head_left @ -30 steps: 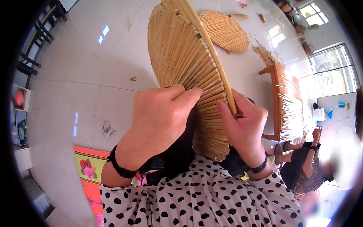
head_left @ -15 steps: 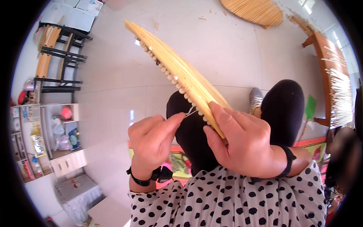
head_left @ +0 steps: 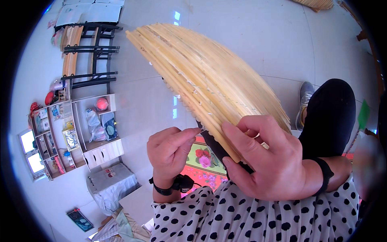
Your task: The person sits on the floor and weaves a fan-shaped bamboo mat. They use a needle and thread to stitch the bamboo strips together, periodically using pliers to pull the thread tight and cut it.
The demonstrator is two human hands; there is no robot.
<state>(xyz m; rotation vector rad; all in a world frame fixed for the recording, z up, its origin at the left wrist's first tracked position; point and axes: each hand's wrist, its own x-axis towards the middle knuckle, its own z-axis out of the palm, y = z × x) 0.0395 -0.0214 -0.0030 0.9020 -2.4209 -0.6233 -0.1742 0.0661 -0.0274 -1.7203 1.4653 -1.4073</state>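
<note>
A flat mat of straw-coloured stalks (head_left: 217, 68), stitched with white thread, slants across the middle with one curved side. My right hand (head_left: 274, 161) grips its near end, thumb along the underside and fingers over the top. Close to the row of cut stalk ends on the left edge, my left hand (head_left: 171, 151) is closed in a pinch. A short bit of white thread (head_left: 202, 128) shows at its fingertips. Most of that thread is too fine to follow.
Another stalk mat (head_left: 316, 4) lies on the floor at the top right. My dark-trousered knee (head_left: 330, 113) is beyond the right hand. A flowered cloth (head_left: 203, 159) shows below. Black-framed furniture (head_left: 90, 50), a shelf unit (head_left: 96, 121) and a covered table (head_left: 111, 181) line the left side.
The stalk mat has tilted from nearly edge-on, so its broad face now shows. Both hands sit slightly further right in view, and the left stays pinched beside the edge.
</note>
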